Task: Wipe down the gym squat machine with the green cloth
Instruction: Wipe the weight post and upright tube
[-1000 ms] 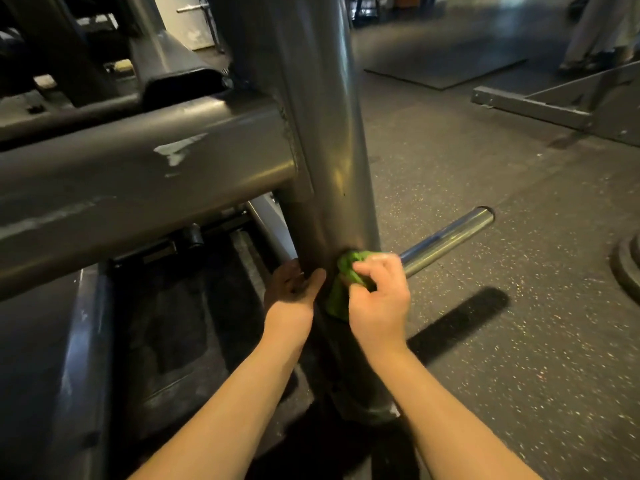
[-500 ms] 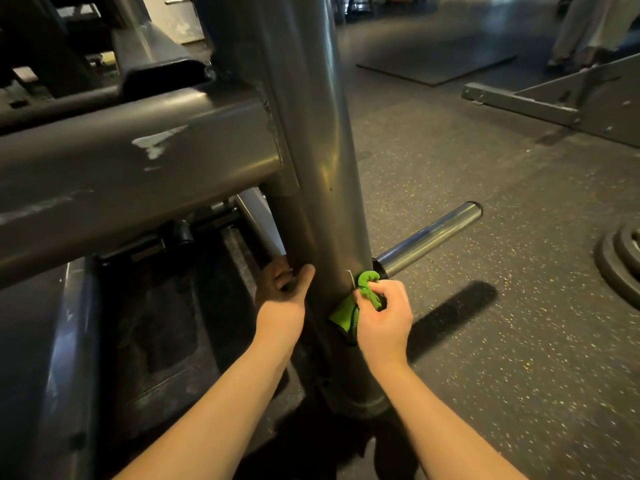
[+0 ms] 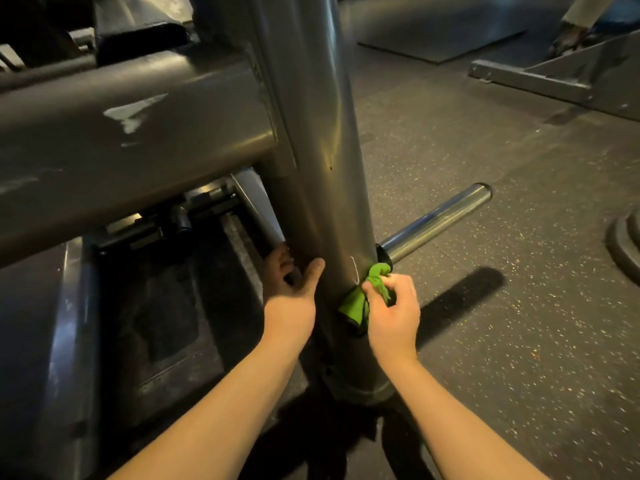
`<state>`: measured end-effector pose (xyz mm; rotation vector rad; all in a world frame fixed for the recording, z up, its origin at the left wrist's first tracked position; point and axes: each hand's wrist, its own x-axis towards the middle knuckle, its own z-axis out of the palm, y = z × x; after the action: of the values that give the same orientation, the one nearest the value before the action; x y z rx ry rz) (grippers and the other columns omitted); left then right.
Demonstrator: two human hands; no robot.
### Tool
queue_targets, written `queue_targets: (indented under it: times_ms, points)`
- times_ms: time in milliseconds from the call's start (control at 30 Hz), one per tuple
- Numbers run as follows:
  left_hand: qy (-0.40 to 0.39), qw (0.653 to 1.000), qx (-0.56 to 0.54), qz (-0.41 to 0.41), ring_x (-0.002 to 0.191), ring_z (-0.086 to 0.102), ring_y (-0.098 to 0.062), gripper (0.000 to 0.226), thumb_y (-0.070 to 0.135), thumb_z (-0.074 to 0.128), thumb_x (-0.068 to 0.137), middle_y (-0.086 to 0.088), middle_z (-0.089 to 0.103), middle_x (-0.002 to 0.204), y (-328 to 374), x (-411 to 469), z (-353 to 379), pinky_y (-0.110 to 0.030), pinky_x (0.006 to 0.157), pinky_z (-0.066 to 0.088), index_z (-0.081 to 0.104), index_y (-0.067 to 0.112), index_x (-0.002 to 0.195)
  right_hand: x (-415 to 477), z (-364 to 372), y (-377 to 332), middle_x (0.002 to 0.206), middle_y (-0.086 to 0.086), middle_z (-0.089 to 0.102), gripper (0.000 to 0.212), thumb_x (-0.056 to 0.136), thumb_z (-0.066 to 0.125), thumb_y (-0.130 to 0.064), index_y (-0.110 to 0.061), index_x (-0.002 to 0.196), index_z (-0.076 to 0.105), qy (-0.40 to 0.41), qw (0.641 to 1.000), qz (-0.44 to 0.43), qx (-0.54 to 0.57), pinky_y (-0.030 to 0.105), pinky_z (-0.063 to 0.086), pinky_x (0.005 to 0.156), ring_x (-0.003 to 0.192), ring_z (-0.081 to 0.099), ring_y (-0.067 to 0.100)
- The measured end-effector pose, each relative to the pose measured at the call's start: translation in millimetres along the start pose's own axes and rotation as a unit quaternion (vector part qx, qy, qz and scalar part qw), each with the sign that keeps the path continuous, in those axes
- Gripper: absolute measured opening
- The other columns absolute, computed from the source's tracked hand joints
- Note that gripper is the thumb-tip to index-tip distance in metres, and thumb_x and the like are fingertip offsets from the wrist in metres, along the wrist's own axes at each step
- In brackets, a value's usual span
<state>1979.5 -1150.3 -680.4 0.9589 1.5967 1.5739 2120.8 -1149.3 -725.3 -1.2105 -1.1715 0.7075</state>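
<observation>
- Head view, looking down along two bare forearms at a grey steel squat machine (image 3: 138, 133) on a dark speckled rubber floor (image 3: 502, 341).
- A thick upright post (image 3: 311, 133) rises through the middle of the picture. A wide horizontal beam (scuffed with pale marks) joins it from the left.
- The right hand (image 3: 391, 313) holds the green cloth (image 3: 360, 299) bunched up, its fingers (image 3: 398, 285) curled round the fabric. It presses the cloth against the lower right side of the post, just beside the base of a chrome peg (image 3: 436, 223).
- The peg sticks out from the post towards the right and throws a dark shadow on the floor.
- The left hand (image 3: 291, 289) clasps the post's left side at about the same height. Its thumb lies on the front of the post, and its fingers (image 3: 278, 261) curve round into the shade behind.
- The two hands are near each other, with the post between them.
- At the right edge, part of a round weight plate (image 3: 623, 237) lies flat on the floor.
- At the upper right stand the angled frame of another machine (image 3: 554, 77) and a dark mat (image 3: 440, 32).
</observation>
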Motion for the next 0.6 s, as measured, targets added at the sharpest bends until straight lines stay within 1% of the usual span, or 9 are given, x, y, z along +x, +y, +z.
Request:
queue_targets:
  times_ms: [67,133,200,300,400,433,500,567,600]
  points:
    - [0.005,1.000,-0.007,-0.006,0.119,0.061,-0.007,0.061,0.024,0.079,0.087,0.009,0.064,0.131,-0.1,-1.4,-0.2,-0.015,0.088,0.050,0.052,0.028,0.141,-1.6,2.9,-2.1,0.092,0.002,0.058,0.031,0.089,0.073,-0.006,-0.031,0.083,0.056,0.019,0.999,0.034,0.003,0.012,0.041,0.078,0.087,0.056,0.003]
    - [0.010,1.000,-0.005,-0.003,0.117,0.063,-0.005,0.058,0.024,0.080,0.087,0.013,0.065,0.127,1.0,-0.1,-1.9,-0.015,0.088,0.050,0.054,0.030,0.138,4.4,10.6,-16.6,0.093,0.003,0.060,0.022,0.088,0.075,-0.006,-0.024,0.085,0.063,0.038,0.999,0.024,0.017,0.018,0.045,0.079,0.089,0.059,0.008]
    - [0.007,1.000,-0.004,-0.001,0.115,0.064,-0.005,0.054,0.021,0.079,0.087,0.013,0.067,0.124,1.2,1.8,-1.9,-0.020,0.092,0.052,0.055,0.030,0.135,16.2,18.5,-40.9,0.093,0.005,0.060,0.015,0.086,0.076,-0.006,-0.016,0.087,0.066,0.036,0.998,-0.021,0.042,0.024,0.050,0.082,0.090,0.061,0.015]
    - [0.012,1.000,-0.022,-0.016,0.116,0.064,-0.011,0.047,0.011,0.074,0.091,0.006,0.067,0.123,1.7,5.7,-3.5,-0.022,0.092,0.053,0.056,0.023,0.133,33.4,24.0,-66.6,0.094,0.010,0.060,0.017,0.084,0.076,0.001,-0.012,0.089,0.067,0.029,0.994,-0.088,0.064,0.018,0.050,0.082,0.090,0.061,0.015]
    - [0.008,0.999,-0.026,-0.031,0.108,0.067,-0.006,0.040,0.016,0.076,0.090,0.008,0.069,0.117,1.0,10.2,-9.1,-0.023,0.089,0.055,0.060,0.031,0.123,24.4,19.3,-38.4,0.093,0.010,0.057,0.024,0.076,0.068,0.018,-0.004,0.085,0.066,0.000,0.989,-0.144,0.011,0.024,0.049,0.083,0.090,0.058,0.019]
    - [0.002,0.999,-0.027,-0.041,0.106,0.068,-0.005,0.038,0.017,0.077,0.089,0.011,0.070,0.115,1.6,11.1,-10.8,-0.024,0.087,0.055,0.061,0.035,0.118,13.3,14.9,-21.6,0.093,0.008,0.055,0.028,0.073,0.064,0.023,-0.003,0.082,0.065,-0.020,0.989,-0.144,-0.008,0.028,0.050,0.081,0.090,0.057,0.019]
    - [-0.004,0.998,-0.030,-0.055,0.106,0.069,-0.005,0.037,0.017,0.077,0.088,0.011,0.071,0.113,1.9,10.9,-12.5,-0.027,0.088,0.056,0.061,0.036,0.115,-13.2,7.8,2.4,0.093,0.002,0.053,0.033,0.069,0.061,0.025,-0.007,0.079,0.063,-0.050,0.993,-0.101,-0.045,0.033,0.051,0.078,0.089,0.056,0.014]
    - [-0.001,0.998,-0.025,-0.055,0.105,0.069,-0.005,0.039,0.017,0.077,0.089,0.009,0.070,0.114,1.3,10.7,-11.7,-0.027,0.088,0.056,0.060,0.031,0.121,-25.4,8.5,2.9,0.092,0.000,0.053,0.037,0.070,0.061,0.024,-0.012,0.079,0.064,-0.047,0.997,-0.042,-0.042,0.032,0.052,0.077,0.087,0.058,0.014]
    - [-0.001,0.999,-0.021,-0.050,0.103,0.068,-0.002,0.041,0.018,0.077,0.089,0.009,0.070,0.115,1.3,10.6,-10.7,-0.022,0.085,0.056,0.059,0.029,0.125,-22.1,11.4,-3.8,0.091,0.001,0.054,0.039,0.071,0.062,0.024,-0.014,0.079,0.065,-0.037,0.999,-0.030,-0.027,0.030,0.052,0.077,0.087,0.058,0.014]
